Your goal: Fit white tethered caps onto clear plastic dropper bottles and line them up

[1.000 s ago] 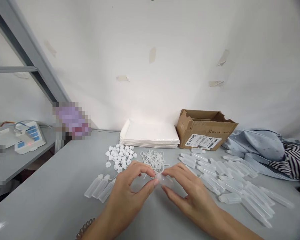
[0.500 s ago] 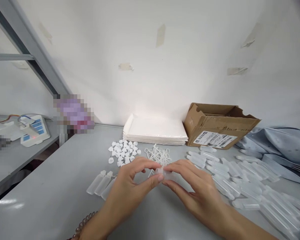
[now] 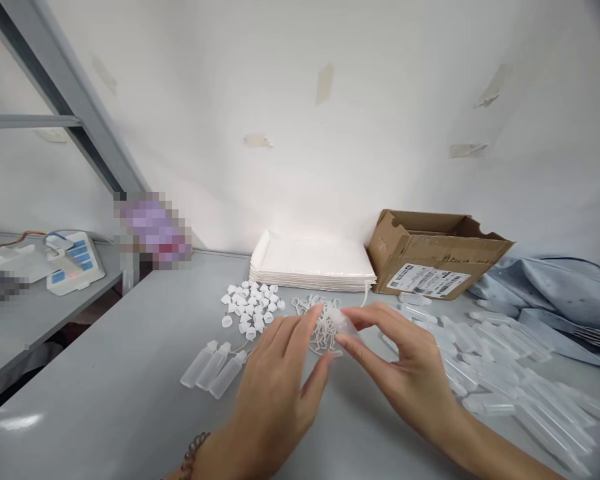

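My right hand pinches a small translucent plastic squeeze bottle between thumb and fingers, its end tilted toward the left. Close by on the left, my left hand has its thumb and fingers apart, with nothing visible between them. Behind and between the hands lies a pile of thin white looped straps. White cone-shaped caps are heaped just beyond my left hand. Beside that hand, several bottles with nozzle tops lie in a row on the grey table.
Many loose translucent bottles cover the table's right side. A stack of white padded envelopes stands against the wall, next to an open cardboard box. Blue-grey cloth lies at far right. A white device with blue keys sits on the left-hand table.
My left hand has let go of the bottle and drawn back a little, its fingers spreading. My right hand keeps the bottle, now slightly farther right and higher in view.
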Tool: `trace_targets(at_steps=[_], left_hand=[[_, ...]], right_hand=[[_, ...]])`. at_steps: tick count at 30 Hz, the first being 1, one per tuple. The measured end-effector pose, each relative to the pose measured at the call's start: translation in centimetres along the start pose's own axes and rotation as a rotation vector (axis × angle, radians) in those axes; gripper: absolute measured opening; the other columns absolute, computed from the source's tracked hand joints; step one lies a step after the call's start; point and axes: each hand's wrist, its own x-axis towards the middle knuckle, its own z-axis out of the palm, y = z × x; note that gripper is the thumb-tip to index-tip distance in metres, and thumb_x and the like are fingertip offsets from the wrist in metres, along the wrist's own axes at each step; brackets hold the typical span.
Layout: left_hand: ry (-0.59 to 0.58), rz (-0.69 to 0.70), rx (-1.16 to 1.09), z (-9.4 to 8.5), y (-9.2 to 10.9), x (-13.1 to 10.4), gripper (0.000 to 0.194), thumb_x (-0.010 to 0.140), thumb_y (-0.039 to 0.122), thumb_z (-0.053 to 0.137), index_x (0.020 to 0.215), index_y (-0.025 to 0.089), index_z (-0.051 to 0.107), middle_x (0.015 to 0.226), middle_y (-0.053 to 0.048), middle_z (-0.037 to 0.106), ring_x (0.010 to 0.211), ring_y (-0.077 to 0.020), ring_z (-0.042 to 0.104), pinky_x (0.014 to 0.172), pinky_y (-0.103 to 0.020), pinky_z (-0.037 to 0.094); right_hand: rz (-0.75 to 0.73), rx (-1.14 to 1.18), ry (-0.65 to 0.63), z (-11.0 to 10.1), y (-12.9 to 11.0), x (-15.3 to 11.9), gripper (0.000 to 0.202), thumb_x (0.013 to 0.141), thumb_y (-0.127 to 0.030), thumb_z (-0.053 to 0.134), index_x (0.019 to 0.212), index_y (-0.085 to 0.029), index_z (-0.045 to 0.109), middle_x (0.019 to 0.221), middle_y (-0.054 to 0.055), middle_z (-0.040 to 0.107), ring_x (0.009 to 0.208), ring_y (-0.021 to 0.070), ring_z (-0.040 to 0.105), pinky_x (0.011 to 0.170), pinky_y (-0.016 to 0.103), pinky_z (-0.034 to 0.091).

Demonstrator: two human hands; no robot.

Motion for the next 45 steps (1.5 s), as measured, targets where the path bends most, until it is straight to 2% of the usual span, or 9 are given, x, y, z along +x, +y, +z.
trace_targets(at_steps=[2, 5, 9, 15, 18, 23, 29, 35, 45], left_hand=[[0.051, 0.097, 0.152, 0.4, -0.1, -0.4, 0.056, 0.089, 0.023, 0.055, 0.139, 0.017, 0.033, 0.118, -0.013, 0.061, 0.107, -0.027, 0.057, 0.086, -0.044, 0.052], [0.066, 0.14, 0.238, 0.5, 0.0, -0.6, 0.062, 0.088, 0.027, 0.059, 0.14, 0.015, 0.027, 0.121, -0.016, 0.058, 0.112, -0.0289, 0.055, 0.089, -0.045, 0.051], [0.079, 0.117, 0.196, 0.1, 0.3, -0.2, 0.055, 0.09, 0.029, 0.056, 0.136, 0.014, 0.029, 0.118, -0.017, 0.057, 0.11, -0.0285, 0.055, 0.09, -0.045, 0.051], [0.131, 0.039, 0.159, -0.6, 0.8, 0.0, 0.045, 0.087, 0.017, 0.055, 0.127, 0.015, 0.035, 0.111, -0.014, 0.058, 0.103, -0.0269, 0.056, 0.086, -0.044, 0.051], [0.067, 0.038, 0.127, -1.2, 0.7, -0.8, 0.045, 0.084, 0.012, 0.056, 0.125, 0.016, 0.038, 0.111, -0.012, 0.058, 0.105, -0.0262, 0.053, 0.088, -0.042, 0.05], [-0.174, 0.148, 0.125, -3.6, -1.1, -3.4, 0.055, 0.077, 0.011, 0.058, 0.128, 0.018, 0.038, 0.112, -0.009, 0.061, 0.105, -0.0261, 0.053, 0.092, -0.042, 0.049], [-0.316, 0.098, 0.191, -6.2, -4.1, -5.9, 0.063, 0.074, 0.014, 0.066, 0.13, 0.026, 0.042, 0.118, -0.004, 0.064, 0.114, -0.0277, 0.053, 0.094, -0.041, 0.051], [-0.333, 0.025, 0.176, -6.6, -6.1, -6.6, 0.059, 0.074, 0.02, 0.069, 0.128, 0.032, 0.048, 0.119, -0.002, 0.065, 0.117, -0.0302, 0.053, 0.094, -0.043, 0.05], [-0.464, -0.077, 0.151, -7.2, -6.2, -5.5, 0.058, 0.072, 0.018, 0.069, 0.125, 0.034, 0.051, 0.127, -0.006, 0.052, 0.118, -0.0311, 0.045, 0.092, -0.048, 0.048]], right_hand=[[0.09, 0.0, 0.027, 0.2, -0.4, 0.2, 0.016, 0.08, -0.019, 0.068, 0.096, -0.02, 0.066, 0.076, 0.0, 0.067, 0.071, 0.0146, 0.064, 0.065, 0.027, 0.052], [0.133, 0.005, 0.066, 0.7, -1.1, 0.3, 0.015, 0.079, -0.019, 0.068, 0.093, -0.02, 0.067, 0.073, -0.001, 0.067, 0.068, 0.0148, 0.065, 0.063, 0.027, 0.053], [0.122, 0.041, 0.083, 1.7, -2.0, 0.5, 0.013, 0.078, -0.019, 0.068, 0.09, -0.02, 0.068, 0.074, 0.0, 0.069, 0.064, 0.0152, 0.066, 0.059, 0.028, 0.055], [0.089, 0.098, 0.061, 2.4, -3.0, 1.0, 0.015, 0.075, -0.018, 0.07, 0.09, -0.02, 0.068, 0.073, 0.0, 0.07, 0.06, 0.014, 0.066, 0.058, 0.025, 0.056], [0.057, 0.093, -0.06, 1.8, -2.8, 0.7, 0.01, 0.082, -0.019, 0.064, 0.092, -0.019, 0.066, 0.074, 0.0, 0.07, 0.06, 0.012, 0.065, 0.053, 0.021, 0.052], [-0.089, 0.054, -0.494, 1.6, -2.1, -0.6, 0.022, 0.095, -0.016, 0.038, 0.091, -0.017, 0.059, 0.062, -0.002, 0.062, 0.05, 0.0104, 0.057, 0.049, 0.022, 0.043], [-0.26, -0.249, -0.666, 4.6, -2.7, -1.9, 0.017, 0.09, -0.015, 0.04, 0.084, -0.015, 0.055, 0.06, 0.001, 0.064, 0.044, 0.013, 0.053, 0.044, 0.028, 0.03], [-0.362, -0.435, -0.65, 7.4, -2.6, -1.6, 0.01, 0.083, -0.01, 0.046, 0.081, -0.017, 0.053, 0.059, 0.0, 0.065, 0.04, 0.0124, 0.049, 0.043, 0.03, 0.015], [-0.496, -0.466, -0.576, 9.3, -1.3, -2.5, 0.011, 0.079, -0.005, 0.054, 0.082, -0.015, 0.055, 0.058, -0.001, 0.061, 0.041, 0.015, 0.051, 0.041, 0.031, 0.024]])
